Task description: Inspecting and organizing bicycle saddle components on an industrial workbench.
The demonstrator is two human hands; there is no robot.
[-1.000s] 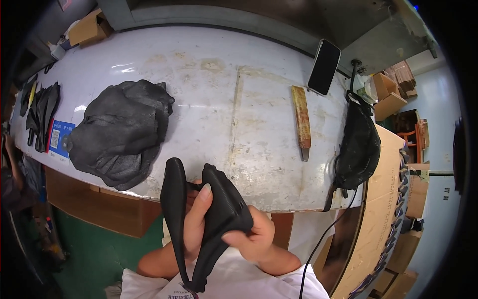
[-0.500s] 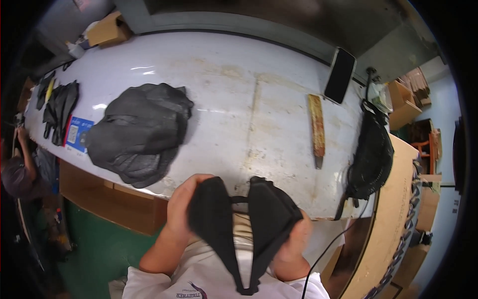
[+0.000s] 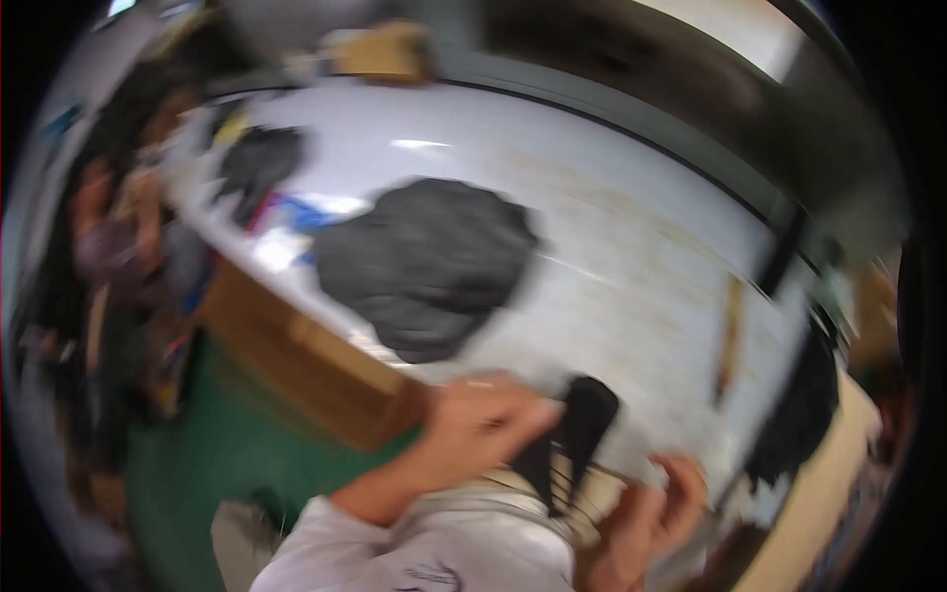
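In front of my body hangs a black V-shaped padded piece (image 3: 594,414), with two panels that narrow toward the bottom. My left hand (image 3: 483,424) is closed on it, covering much of its left panel. Apart from the piece, to its right, my right hand (image 3: 656,513) has its fingers loosely bent and spread, with nothing seen in them. Beyond my left hand lies a heap of dark grey, sheet-like pieces (image 3: 424,266) on the white table (image 3: 612,286). Motion blur smears the whole view.
A narrow yellow-brown tool (image 3: 730,340) and a dark phone (image 3: 781,255) lie at the right. Black cup-shaped material (image 3: 794,405) hangs by the right edge. More dark pieces (image 3: 261,163) lie far left, near another person (image 3: 123,237). A cardboard box (image 3: 306,360) stands below the table's left edge.
My right hand has let go of the black piece and moved right. My left hand still holds it, now shifted right. The whole view has turned toward the left.
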